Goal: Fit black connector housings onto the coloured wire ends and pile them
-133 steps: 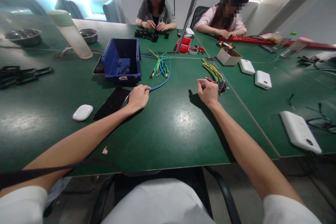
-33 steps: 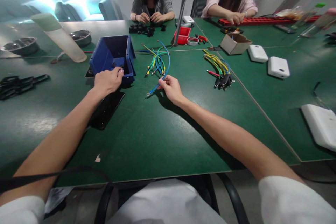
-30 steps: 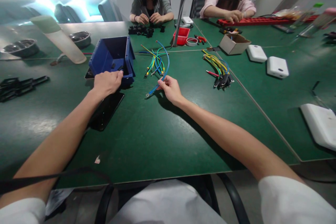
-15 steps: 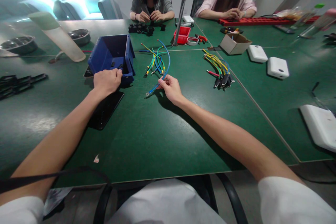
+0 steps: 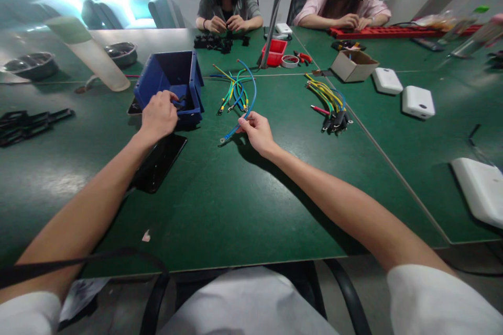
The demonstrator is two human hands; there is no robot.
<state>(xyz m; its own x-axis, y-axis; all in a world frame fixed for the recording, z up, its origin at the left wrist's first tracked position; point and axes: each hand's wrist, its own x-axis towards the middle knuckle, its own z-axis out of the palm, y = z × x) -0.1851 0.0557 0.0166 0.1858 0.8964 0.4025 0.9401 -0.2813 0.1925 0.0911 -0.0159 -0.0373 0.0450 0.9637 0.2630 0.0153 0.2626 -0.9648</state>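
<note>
A blue wire (image 5: 254, 95) with a metal ring terminal at its near end is pinched in my right hand (image 5: 257, 133), just above the table. My left hand (image 5: 159, 115) reaches over the front lip of a blue plastic bin (image 5: 196, 91), fingers curled down inside it. Small black pieces (image 5: 181, 101) lie in the bin by those fingertips; what the fingers hold is hidden. Beyond my right hand lies a loose pile of green, yellow and blue wires (image 5: 233, 91). Further right is a bundle of wires (image 5: 328, 97) with black sleeves and ring terminals at its near end.
A black phone (image 5: 163, 165) lies below my left wrist. Left are a bottle (image 5: 90, 55), metal bowls (image 5: 31, 65) and black parts (image 5: 31, 124). A pole (image 5: 275, 10), red bin (image 5: 275, 52), carton (image 5: 353, 67) and white boxes (image 5: 417, 102) stand rightward. Two people work opposite.
My left hand has shifted a little up and deeper into the blue bin, its fingers bending differently. The right hand keeps the blue wire in nearly the same place.
</note>
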